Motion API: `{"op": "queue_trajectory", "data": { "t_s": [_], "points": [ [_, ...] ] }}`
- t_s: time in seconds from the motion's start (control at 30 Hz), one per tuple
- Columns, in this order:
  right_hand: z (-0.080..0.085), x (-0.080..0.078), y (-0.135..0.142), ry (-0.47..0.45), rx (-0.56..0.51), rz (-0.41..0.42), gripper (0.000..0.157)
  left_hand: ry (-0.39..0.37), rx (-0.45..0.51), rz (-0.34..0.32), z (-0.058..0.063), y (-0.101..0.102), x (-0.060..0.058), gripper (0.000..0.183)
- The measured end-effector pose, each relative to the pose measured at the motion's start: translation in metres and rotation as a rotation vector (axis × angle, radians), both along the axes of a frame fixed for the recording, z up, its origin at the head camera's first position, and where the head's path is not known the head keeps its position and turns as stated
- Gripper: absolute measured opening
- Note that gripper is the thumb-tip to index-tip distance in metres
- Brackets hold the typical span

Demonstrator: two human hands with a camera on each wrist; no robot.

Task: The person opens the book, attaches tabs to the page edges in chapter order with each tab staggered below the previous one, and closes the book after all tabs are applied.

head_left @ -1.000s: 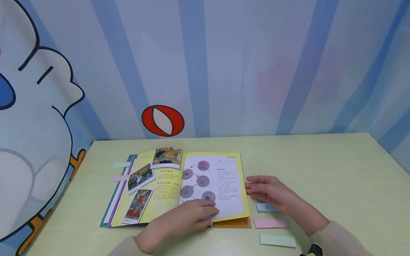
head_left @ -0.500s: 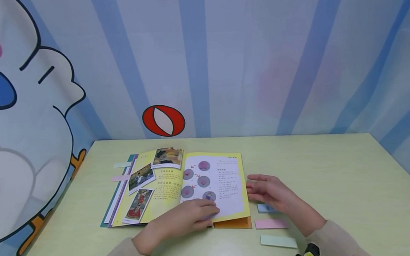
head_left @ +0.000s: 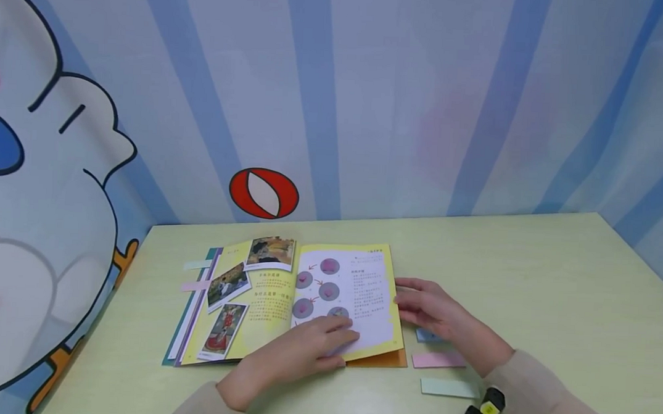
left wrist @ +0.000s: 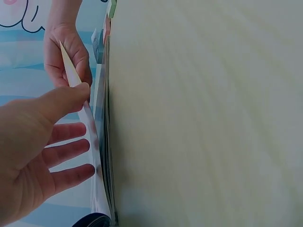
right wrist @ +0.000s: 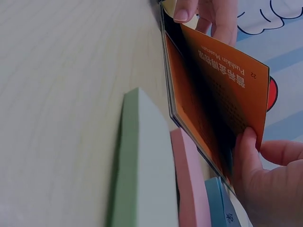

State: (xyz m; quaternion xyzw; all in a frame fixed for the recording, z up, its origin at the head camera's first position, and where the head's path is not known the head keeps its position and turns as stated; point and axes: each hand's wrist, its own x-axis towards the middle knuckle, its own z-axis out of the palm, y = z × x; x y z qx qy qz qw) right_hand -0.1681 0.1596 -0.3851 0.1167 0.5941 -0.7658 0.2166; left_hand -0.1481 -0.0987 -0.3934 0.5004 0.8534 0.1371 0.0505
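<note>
An open book lies on the table, photos on its left page and round pictures on its right page. That right page stands lifted, showing its orange back in the right wrist view. My left hand rests on the page's lower part, fingers fairly straight; in the left wrist view, the left hand has its thumb by the near edge. At the outer edge, my right hand pinches the page between thumb and fingers. Pale green and pink sticky tabs stick out from the book's left side.
Right of the book lie a blue sticky-note pad, a pink pad and a pale green pad, partly under the right forearm. A striped curtain hangs behind the table. A cartoon figure stands at the left.
My right hand has moved slightly left, from beside the book onto the right page's edge. The left hand has barely shifted on the page.
</note>
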Motion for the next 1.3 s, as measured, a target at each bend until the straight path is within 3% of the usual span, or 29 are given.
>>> {"op": "queue_trajectory", "data": {
  "t_s": [0.43,0.83,1.0,1.13,1.3],
  "points": [
    [0.005,-0.001,-0.002,0.04,-0.009,0.033,0.06,0.021,-0.014,0.043,0.0,0.0,-0.001,0.05],
    [0.008,0.001,-0.004,0.055,-0.031,0.042,0.059,-0.015,-0.018,0.095,0.001,0.0,0.001,0.049],
    [0.006,0.003,-0.004,0.067,-0.039,0.051,0.059,-0.064,0.026,0.092,-0.001,0.003,0.003,0.047],
    [0.006,0.003,-0.004,0.096,-0.058,0.073,0.062,-0.149,0.066,0.083,-0.002,0.008,0.003,0.047],
    [0.007,0.004,-0.007,0.134,-0.073,0.11,0.064,-0.262,0.098,0.127,-0.002,0.014,0.001,0.048]
  ]
}}
